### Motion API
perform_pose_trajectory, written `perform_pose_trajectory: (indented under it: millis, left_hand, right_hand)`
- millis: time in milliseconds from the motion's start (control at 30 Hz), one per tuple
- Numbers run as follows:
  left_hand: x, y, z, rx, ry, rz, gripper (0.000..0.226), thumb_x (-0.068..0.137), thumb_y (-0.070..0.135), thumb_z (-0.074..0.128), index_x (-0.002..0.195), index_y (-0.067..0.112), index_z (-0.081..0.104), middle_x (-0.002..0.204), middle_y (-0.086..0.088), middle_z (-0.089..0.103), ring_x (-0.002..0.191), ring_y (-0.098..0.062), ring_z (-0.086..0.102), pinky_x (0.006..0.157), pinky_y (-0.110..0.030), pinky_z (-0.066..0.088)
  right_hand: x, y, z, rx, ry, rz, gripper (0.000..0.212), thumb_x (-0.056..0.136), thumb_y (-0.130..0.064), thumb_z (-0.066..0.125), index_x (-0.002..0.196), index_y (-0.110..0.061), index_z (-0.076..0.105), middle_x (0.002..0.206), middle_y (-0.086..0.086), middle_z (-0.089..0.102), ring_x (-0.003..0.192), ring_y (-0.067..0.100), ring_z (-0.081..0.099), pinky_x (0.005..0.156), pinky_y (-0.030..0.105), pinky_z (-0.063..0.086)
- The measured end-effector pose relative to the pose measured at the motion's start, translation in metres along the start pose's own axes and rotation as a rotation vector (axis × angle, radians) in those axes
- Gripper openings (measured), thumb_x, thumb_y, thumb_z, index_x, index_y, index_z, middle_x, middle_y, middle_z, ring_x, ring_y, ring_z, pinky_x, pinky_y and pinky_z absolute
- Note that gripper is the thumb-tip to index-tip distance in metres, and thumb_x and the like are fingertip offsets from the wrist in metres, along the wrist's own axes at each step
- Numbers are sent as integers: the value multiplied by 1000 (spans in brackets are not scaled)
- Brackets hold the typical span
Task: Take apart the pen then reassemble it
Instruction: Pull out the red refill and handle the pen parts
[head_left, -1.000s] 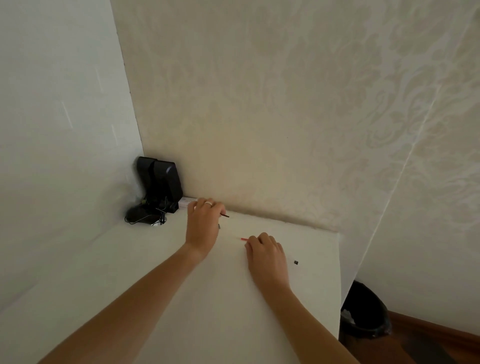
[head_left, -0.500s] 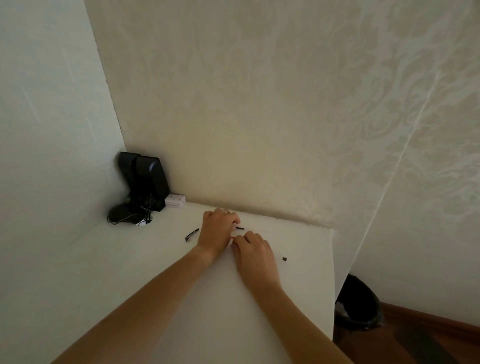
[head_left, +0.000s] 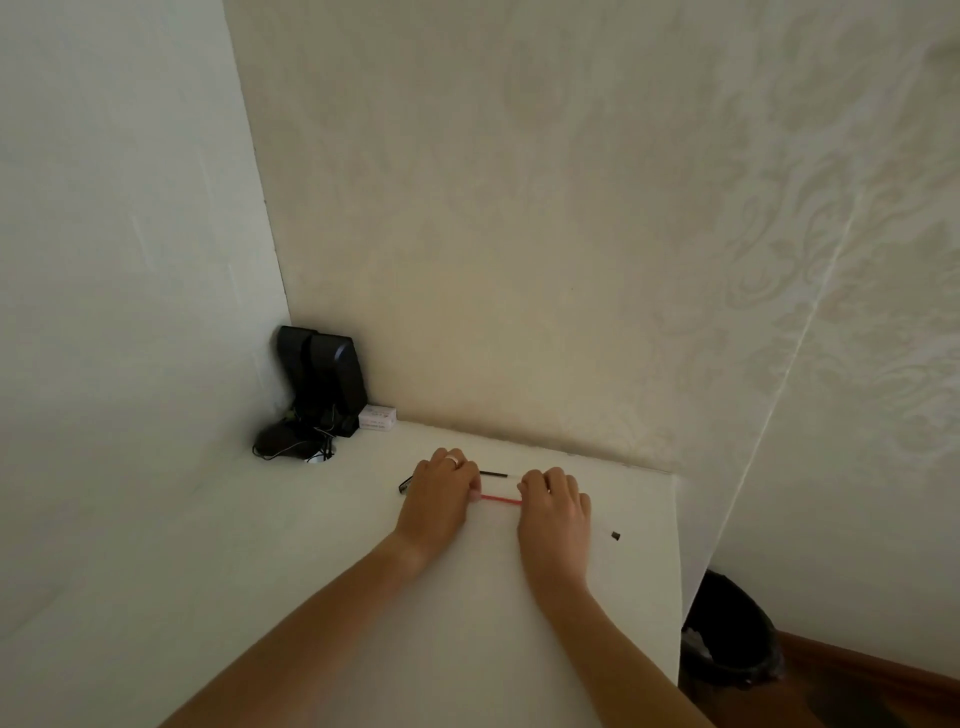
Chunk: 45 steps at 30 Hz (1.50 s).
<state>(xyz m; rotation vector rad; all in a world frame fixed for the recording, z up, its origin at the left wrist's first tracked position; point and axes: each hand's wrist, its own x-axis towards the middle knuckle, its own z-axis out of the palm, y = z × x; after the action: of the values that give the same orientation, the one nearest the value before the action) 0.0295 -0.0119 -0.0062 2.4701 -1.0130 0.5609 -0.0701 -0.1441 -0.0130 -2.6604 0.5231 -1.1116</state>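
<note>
On the white table (head_left: 260, 571) a thin red refill (head_left: 501, 499) stretches between my two hands. My left hand (head_left: 441, 499), with a ring on one finger, pinches its left end, where a pale pinkish bit shows at the fingertips. My right hand (head_left: 553, 512) pinches its right end. Just behind the refill a thin black piece (head_left: 493, 474) lies between the hands. A black clip-like pen part (head_left: 404, 486) lies to the left of my left hand. A tiny black part (head_left: 616, 535) lies to the right of my right hand.
In the back left corner stand black speakers (head_left: 324, 379) with tangled cables and a small white box (head_left: 377, 417). The table's right edge (head_left: 679, 571) drops to a black waste bin (head_left: 727, 629) on the wooden floor. Walls close the back and left.
My hands were close together half a second ago. They have now drawn apart, and the red refill shows between them. The camera view has also shifted.
</note>
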Motion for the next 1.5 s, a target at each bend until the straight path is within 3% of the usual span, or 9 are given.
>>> perform_pose_trajectory:
  millis: [100,333,467,667,867,1033,1200,1333,1500]
  left_hand:
    - [-14,-3,-11,69,88,-127,30,81,-6,57,83,24,56,80,7,56,78,-17,53,72,-30,32]
    - [-47,-12,-24,73,143,-304,43,67,-17,44,84,23,50,77,6,53,75,-19,51,72,-34,38]
    - [-47,-10,-22,84,166,-273,42,73,-16,50,83,25,47,75,8,49,72,-18,48,71,-33,39]
    - [-45,-12,-19,64,167,-230,35,85,-8,52,85,27,47,77,12,46,77,-14,47,73,-29,30]
    - [-44,-13,-18,51,142,-219,36,85,-8,53,87,27,48,79,12,50,80,-13,50,76,-27,29]
    - [-44,-12,-18,56,139,-208,35,87,-6,55,87,28,48,78,14,47,80,-14,50,75,-28,32]
    - [-46,-12,-19,48,126,-162,49,78,-9,57,105,31,64,93,11,62,96,-10,55,84,-25,30]
    - [-47,-10,-21,118,200,-244,49,71,-13,55,102,23,69,93,2,62,93,-21,57,83,-33,37]
    - [-48,-5,-24,90,214,-135,39,77,-3,61,107,19,71,97,0,64,95,-22,58,80,-33,40]
  right_hand:
    - [-1,2,-2,9,8,11,18,80,-1,72,80,-14,60,77,3,52,68,27,47,61,34,31]
    - [-2,1,7,35,-49,-113,17,80,-4,74,77,-16,63,75,-1,56,70,25,51,63,36,38]
    - [-2,5,10,83,-83,-171,10,90,-14,64,81,-19,65,79,-3,58,76,24,51,68,35,33]
    - [-2,3,10,148,-114,-221,20,93,-26,48,86,-23,66,82,-8,58,79,18,51,74,33,36]
    - [0,4,11,196,-123,-234,12,93,-19,57,87,-22,67,81,-6,58,78,20,51,73,33,37]
    - [-1,2,9,192,-118,-244,18,93,-24,50,86,-21,66,79,-6,57,77,20,51,72,33,37]
    - [-1,3,9,144,-113,-190,14,94,-19,55,85,-20,65,79,-4,57,77,21,51,71,34,35]
    - [-3,3,7,88,-50,-120,10,91,-13,64,82,-17,63,76,-2,54,73,23,48,67,32,26]
    - [-2,-3,3,134,-16,-296,7,91,-15,61,85,-16,63,81,-3,57,75,22,50,70,33,36]
